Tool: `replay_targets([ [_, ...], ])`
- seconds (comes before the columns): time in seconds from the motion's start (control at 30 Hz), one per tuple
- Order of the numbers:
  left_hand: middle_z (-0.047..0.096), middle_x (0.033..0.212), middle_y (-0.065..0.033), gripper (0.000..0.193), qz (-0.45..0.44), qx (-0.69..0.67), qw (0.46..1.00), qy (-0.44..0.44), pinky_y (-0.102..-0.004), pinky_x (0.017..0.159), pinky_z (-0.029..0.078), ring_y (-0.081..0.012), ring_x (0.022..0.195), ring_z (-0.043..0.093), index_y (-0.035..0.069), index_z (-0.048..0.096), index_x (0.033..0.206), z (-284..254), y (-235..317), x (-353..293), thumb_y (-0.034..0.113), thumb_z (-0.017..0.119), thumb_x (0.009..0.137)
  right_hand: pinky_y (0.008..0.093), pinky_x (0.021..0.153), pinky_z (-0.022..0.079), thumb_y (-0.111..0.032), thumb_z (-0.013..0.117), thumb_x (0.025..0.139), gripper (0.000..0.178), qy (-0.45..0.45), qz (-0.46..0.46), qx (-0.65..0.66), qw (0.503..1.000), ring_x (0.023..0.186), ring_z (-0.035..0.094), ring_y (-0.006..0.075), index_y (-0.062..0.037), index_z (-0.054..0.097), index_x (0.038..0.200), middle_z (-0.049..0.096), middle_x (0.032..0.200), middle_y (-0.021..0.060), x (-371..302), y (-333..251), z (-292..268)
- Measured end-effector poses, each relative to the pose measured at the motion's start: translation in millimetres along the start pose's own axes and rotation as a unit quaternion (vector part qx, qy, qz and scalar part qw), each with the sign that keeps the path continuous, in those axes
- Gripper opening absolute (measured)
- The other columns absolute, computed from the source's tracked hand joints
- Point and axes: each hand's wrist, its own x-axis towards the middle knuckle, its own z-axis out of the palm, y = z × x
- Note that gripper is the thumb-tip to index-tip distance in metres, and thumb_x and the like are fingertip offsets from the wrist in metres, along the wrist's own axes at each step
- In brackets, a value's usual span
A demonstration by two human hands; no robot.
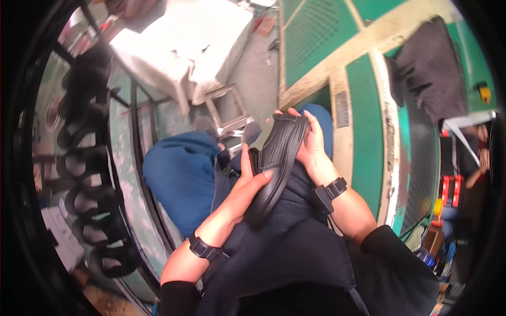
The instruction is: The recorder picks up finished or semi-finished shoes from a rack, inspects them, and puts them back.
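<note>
Above my lap I hold a black shoe [279,158] with perforated sides and a thick sole, tilted so its side faces up. Its toe points down toward me, and the heel end is farther away. My left hand [245,187] grips the toe half, thumb lying across the upper and fingers partly hidden. Around the heel end my right hand [312,139] is closed, fingers over the back and palm along the sole. Both wrists wear black straps. A dark apron [284,253] covers my lap over blue trousers.
Left of me a rack [132,184] carries a row of black shoes [95,205]. Ahead stand a white cloth-covered table [184,42] and a small stool frame [229,108]. A green workbench [366,131] runs along my right, with a dark cloth [429,68] on it.
</note>
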Motion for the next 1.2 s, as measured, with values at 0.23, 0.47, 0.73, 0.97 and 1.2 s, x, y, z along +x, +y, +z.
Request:
replay_targets([
  [0.23, 0.059, 0.130, -0.0214, 0.072, -0.098, -0.191, 0.973, 0.088, -0.0626, 0.083, 0.057, -0.0346, 0.106, 0.067, 0.018, 0.018, 0.159, -31.1, -10.0, 16.4, 0.032, 0.054, 0.098, 0.0498, 0.092, 0.054, -0.034, 0.054, 0.097, 0.037, 0.149, 0.085, -0.015, 0.985, 0.100, 0.067, 0.0330, -0.0031, 0.063, 0.114, 0.070, 0.109, 0.0168, 48.7, 32.0, -56.9],
  [0.47, 0.059, 0.131, -0.0208, 0.056, -0.136, -0.272, 0.945, 0.122, -0.0679, 0.085, 0.054, -0.0361, 0.105, 0.067, 0.010, 0.041, 0.147, -49.5, 9.7, 10.5, 0.034, 0.055, 0.098, 0.0488, 0.093, 0.054, -0.035, 0.055, 0.094, 0.034, 0.139, 0.121, -0.014, 0.983, 0.100, 0.068, 0.0320, -0.0052, 0.066, 0.107, 0.071, 0.108, 0.0150, 70.4, 56.3, -39.8],
  [0.73, 0.023, 0.164, -0.0202, 0.076, 0.004, 0.112, 0.968, 0.225, -0.0350, 0.122, 0.017, -0.0280, 0.153, 0.019, 0.003, 0.012, 0.160, -51.6, 37.2, 42.6, 0.031, 0.051, 0.100, 0.0406, 0.089, 0.056, -0.030, 0.055, 0.097, 0.032, 0.019, 0.153, -0.116, 0.981, 0.098, 0.068, 0.0263, -0.0018, 0.067, 0.104, 0.069, 0.112, 0.0129, 61.0, 46.5, -21.2],
  [0.97, 0.054, 0.147, -0.0095, 0.050, -0.027, 0.183, 0.960, 0.208, -0.0322, 0.118, 0.027, -0.0192, 0.140, 0.043, 0.003, 0.055, 0.142, -82.8, 23.3, 102.5, 0.036, 0.042, 0.107, 0.0369, 0.078, 0.058, -0.031, 0.054, 0.097, 0.036, 0.150, 0.036, -0.241, 0.958, 0.083, 0.070, 0.0239, 0.0015, 0.068, 0.106, 0.072, 0.092, 0.0138, 73.0, 60.0, -39.1],
  [1.2, 0.050, 0.152, -0.0061, 0.051, 0.003, 0.133, 0.973, 0.188, -0.0320, 0.120, 0.025, -0.0177, 0.142, 0.041, 0.005, 0.053, 0.145, -99.6, 11.8, 103.3, 0.037, 0.041, 0.107, 0.0377, 0.079, 0.056, -0.034, 0.052, 0.089, 0.032, 0.163, 0.227, -0.089, 0.956, 0.078, 0.069, 0.0255, -0.0045, 0.064, 0.090, 0.070, 0.085, 0.0120, 84.8, 72.2, -66.9],
])
